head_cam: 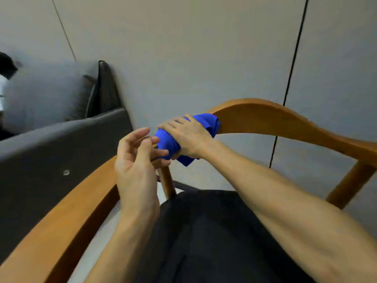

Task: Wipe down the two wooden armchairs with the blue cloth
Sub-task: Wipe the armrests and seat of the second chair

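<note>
Armchair [265,119]: wooden, orange-brown, with a curved top rail that sweeps from the lower left corner up across the middle and down toward the right edge. Two wooden posts show beneath the rail, one near the middle, one at right. Only one wooden armchair can be made out in this view.

Seat cushion [204,231]: black, filling the lower middle, under both forearms.

Blue cloth [206,121]: bright blue, bunched and wrapped over the top rail where the armrest curve meets the back. A corner hangs below the rail beside the right wrist.

Right hand [187,137]: palm down on the cloth, its grip closed around cloth and rail together, fingers curled over the far side, thumb side toward the camera.

Left hand [136,160]: just left of the cloth, palm turned toward the right hand. Its grip is loosely curled, fingertips [161,153] at the near end of the cloth; whether they actually pinch the fabric cannot be told because of blur.

Sofa [51,152]: dark grey, upholstered, just beside the chair on the left, with a grey cushion [51,90] leaning against its back.

Wall [183,48]: pale grey panels with thin dark seams, behind the chair.
</note>
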`<state>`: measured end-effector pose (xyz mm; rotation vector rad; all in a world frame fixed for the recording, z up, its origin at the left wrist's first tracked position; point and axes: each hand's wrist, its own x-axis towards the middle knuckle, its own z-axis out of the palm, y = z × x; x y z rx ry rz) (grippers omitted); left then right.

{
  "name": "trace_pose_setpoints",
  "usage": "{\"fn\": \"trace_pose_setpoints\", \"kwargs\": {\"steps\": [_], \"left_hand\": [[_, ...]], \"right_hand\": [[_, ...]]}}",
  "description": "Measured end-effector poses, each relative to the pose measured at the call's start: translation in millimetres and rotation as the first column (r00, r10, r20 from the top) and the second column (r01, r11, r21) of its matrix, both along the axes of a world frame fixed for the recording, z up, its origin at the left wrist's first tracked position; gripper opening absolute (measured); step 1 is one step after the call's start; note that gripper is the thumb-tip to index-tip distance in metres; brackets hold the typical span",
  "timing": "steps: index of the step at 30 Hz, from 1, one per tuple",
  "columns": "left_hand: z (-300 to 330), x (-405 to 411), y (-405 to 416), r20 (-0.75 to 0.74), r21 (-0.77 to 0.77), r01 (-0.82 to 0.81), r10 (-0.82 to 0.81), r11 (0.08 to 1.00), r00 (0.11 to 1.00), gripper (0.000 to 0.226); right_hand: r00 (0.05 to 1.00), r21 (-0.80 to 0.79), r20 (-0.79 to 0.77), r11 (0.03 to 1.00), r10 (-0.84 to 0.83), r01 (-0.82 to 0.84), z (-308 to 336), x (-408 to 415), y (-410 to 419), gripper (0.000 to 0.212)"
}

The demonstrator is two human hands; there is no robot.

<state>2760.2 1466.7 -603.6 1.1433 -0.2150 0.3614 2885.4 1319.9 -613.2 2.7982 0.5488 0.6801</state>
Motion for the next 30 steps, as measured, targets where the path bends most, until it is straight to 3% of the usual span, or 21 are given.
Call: {"fn": "trace_pose_setpoints", "kwargs": {"steps": [8, 11, 14, 17, 19, 25, 27, 30], "left_hand": [[15, -75, 36, 0.031, 0.032, -0.005, 0.004, 0.999, 1.000, 0.022], [24, -95, 49, 0.069, 0.046, -0.003, -0.001, 0.999, 0.998, 0.022], [36, -114, 60, 0.101, 0.077, -0.037, 0.029, 0.996, 0.994, 0.021], [45, -135, 77, 0.153, 0.143, -0.087, 0.065, 0.986, 0.986, 0.019], [49, -148, 94, 0.179, 0.172, -0.127, 0.095, 0.977, 0.979, 0.017], [55, -181, 137, 0.173, 0.189, -0.162, 0.130, 0.969, 0.976, 0.015], [55, -192, 146, 0.174, 0.213, -0.176, 0.140, 0.961, 0.975, 0.014], [51, -207, 156, 0.171, 0.252, -0.210, 0.170, 0.945, 0.971, 0.014]], "right_hand": [[0.958, 0.100, -0.240, 0.985, 0.160, -0.139, 19, -37, 48, 0.088], [0.913, 0.136, -0.334, 0.970, 0.235, -0.200, 39, -74, 76, 0.064], [0.861, 0.047, -0.468, 0.979, 0.199, -0.201, 60, -117, 95, 0.045], [0.858, 0.068, -0.409, 0.948, 0.310, -0.310, 57, -153, 119, 0.040], [0.837, 0.107, -0.399, 0.926, 0.373, -0.362, 47, -178, 139, 0.056], [0.733, 0.214, -0.308, 0.795, 0.606, -0.568, 30, -224, 171, 0.076], [0.723, 0.172, -0.291, 0.778, 0.626, -0.604, 28, -242, 181, 0.081], [0.717, 0.008, -0.227, 0.737, 0.659, -0.675, 25, -270, 193, 0.070]]}}
